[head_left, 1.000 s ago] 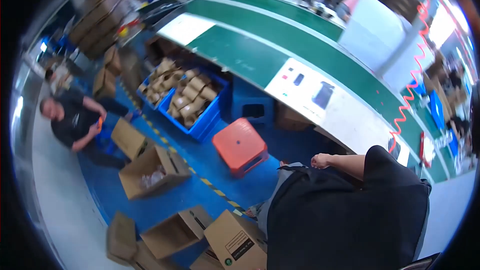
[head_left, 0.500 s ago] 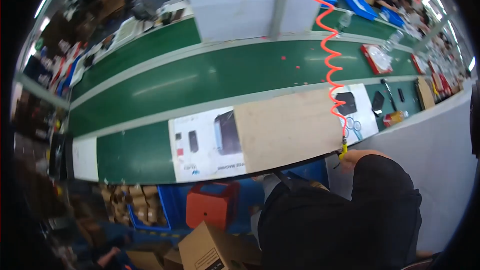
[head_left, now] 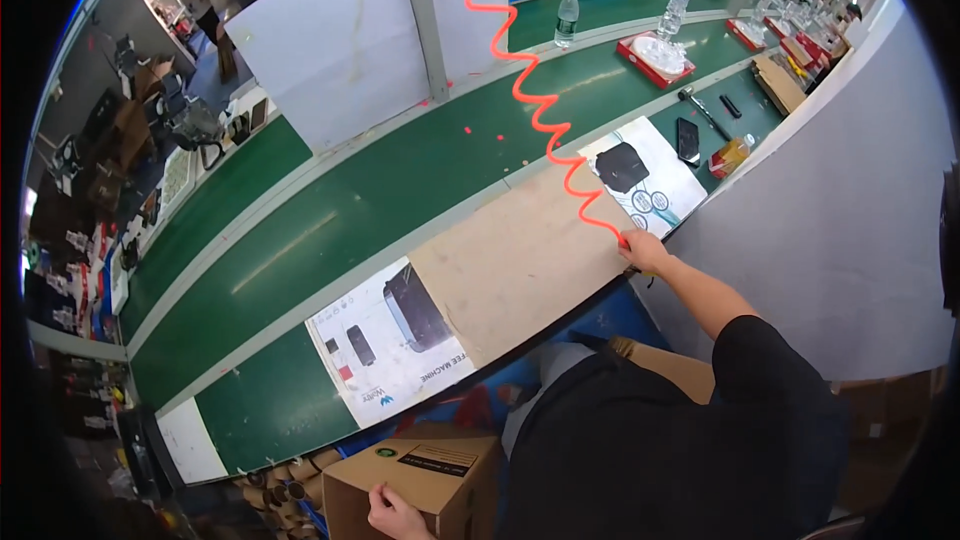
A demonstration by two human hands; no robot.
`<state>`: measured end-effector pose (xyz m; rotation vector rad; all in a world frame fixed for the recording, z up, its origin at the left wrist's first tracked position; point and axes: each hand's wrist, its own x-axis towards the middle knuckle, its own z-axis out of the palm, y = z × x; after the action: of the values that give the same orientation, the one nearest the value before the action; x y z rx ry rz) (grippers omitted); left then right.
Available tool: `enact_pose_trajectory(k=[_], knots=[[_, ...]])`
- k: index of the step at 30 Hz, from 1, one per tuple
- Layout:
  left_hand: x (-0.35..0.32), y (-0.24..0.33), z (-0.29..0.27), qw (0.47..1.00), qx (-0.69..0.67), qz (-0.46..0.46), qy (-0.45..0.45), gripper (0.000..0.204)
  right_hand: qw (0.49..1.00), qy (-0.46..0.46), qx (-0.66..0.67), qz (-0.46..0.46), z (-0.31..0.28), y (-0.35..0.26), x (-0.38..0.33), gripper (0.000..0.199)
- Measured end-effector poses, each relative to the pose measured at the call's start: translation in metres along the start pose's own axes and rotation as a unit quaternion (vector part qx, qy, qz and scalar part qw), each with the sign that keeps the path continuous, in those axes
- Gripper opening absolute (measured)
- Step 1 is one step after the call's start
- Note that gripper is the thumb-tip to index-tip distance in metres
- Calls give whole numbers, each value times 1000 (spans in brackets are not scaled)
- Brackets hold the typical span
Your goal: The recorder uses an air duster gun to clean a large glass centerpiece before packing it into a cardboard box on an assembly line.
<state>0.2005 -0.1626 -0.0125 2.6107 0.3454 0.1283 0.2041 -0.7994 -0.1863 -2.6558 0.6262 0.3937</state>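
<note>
My right hand (head_left: 646, 252) is closed around the lower end of a red coiled air hose (head_left: 548, 120), over the front edge of the bench. The yellow air gun at the hose's end is mostly covered by my fingers. At the lower left, my left hand (head_left: 393, 514) is curled at the edge of a brown cardboard box (head_left: 470, 440), its fingers closed there. The box is below the bench front. Beside my right hand, a bare brown cardboard sheet (head_left: 530, 260) lies on the bench between two printed white pieces.
A phone (head_left: 688, 142), a hammer (head_left: 706, 112) and a bottle of yellow liquid (head_left: 731, 156) lie at the right end. A green conveyor belt (head_left: 400, 190) runs behind the bench. Clear bottles (head_left: 567, 18) and a red tray (head_left: 655, 60) are farther back. A white panel (head_left: 850, 190) stands right.
My view has turned and shifted. My right arm is now stretched forward, with the hand over the air gun. My left hand and the cardboard box have come into fuller view.
</note>
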Motion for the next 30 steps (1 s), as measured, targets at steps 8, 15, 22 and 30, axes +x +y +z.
enact_pose_trajectory(k=[8,15,22,30], knots=[[19,7,4,998,-22,-7,59,21,999,-8,18,-37,66,40,-32,34],[17,28,37,997,30,-58,34,28,1000,16,7,-20,4,-15,-90,37],[14,33,28,995,29,-99,14,44,947,139,256,-132,-8,-46,-67,37],[42,5,35,995,46,-67,64,35,710,-180,679,-53,-140,-176,-64,17]])
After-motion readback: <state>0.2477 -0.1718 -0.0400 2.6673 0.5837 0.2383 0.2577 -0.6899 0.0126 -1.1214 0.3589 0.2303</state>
